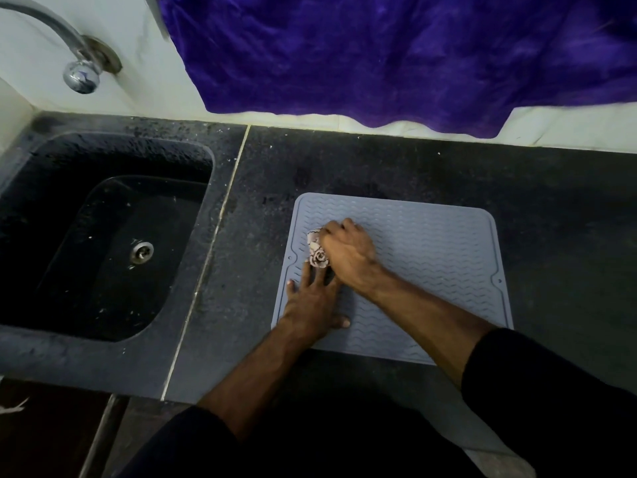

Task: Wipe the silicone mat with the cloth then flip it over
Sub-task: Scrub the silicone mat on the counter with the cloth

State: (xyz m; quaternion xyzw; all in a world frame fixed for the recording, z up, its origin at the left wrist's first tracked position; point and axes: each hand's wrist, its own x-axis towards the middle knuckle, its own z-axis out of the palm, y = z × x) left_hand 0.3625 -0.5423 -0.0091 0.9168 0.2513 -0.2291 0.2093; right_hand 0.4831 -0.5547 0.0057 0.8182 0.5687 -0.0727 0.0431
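The right hand [348, 251] has its fingers curled round a bunched, pale floral-patterned cloth [317, 251], gripping it and bearing it down on the flat, grey-blue rectangular silicone mat with a raised zigzag pattern [431, 257]. The cloth sticks out to the left of the knuckles, close to the mat's left edge. Just below that grip, the left hand [312, 305] lies flat with fingers spread and straight, pressing the mat's near left part; its fingertips reach almost to the cloth. The mat extends mostly to the right of both hands and lies flat on a dark speckled stone counter [534, 188]. Further left is a black sunken sink [44, 257] with a metal drain [141, 251], and a chrome tap [80, 75] sits on the pale wall beyond. Above the grip hangs a purple velvety fabric [396, 53]. No writing is legible.
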